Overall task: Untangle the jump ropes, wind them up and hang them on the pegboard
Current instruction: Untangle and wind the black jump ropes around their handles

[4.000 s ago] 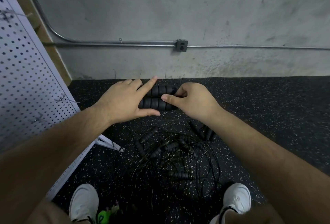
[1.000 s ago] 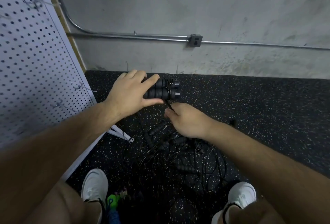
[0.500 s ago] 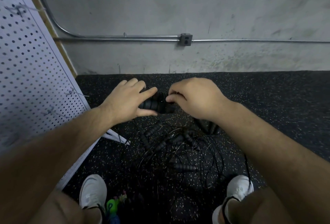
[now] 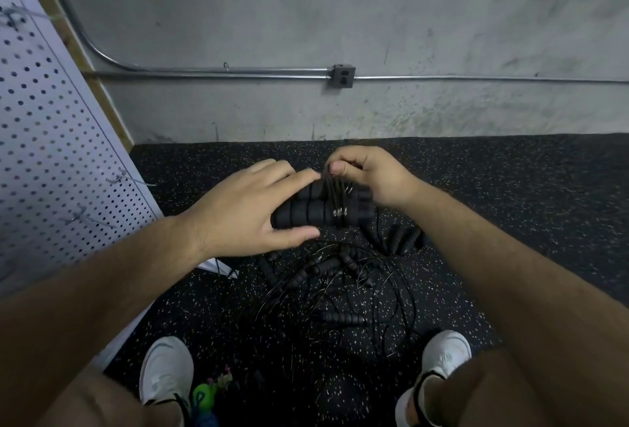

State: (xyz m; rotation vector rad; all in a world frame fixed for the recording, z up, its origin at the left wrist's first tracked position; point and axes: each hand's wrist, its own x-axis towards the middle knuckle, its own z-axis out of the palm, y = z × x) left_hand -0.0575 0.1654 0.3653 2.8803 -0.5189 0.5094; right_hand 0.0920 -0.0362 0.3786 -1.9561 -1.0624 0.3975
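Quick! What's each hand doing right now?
Left hand: closed around the two black handles.
Right hand: pinching the thin rope cord above them.

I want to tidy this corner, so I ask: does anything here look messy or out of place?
Yes. A heap of jump ropes lies tangled on the floor ahead of the shoes, loops crossing, handles pointing every way. Nothing looks broken.
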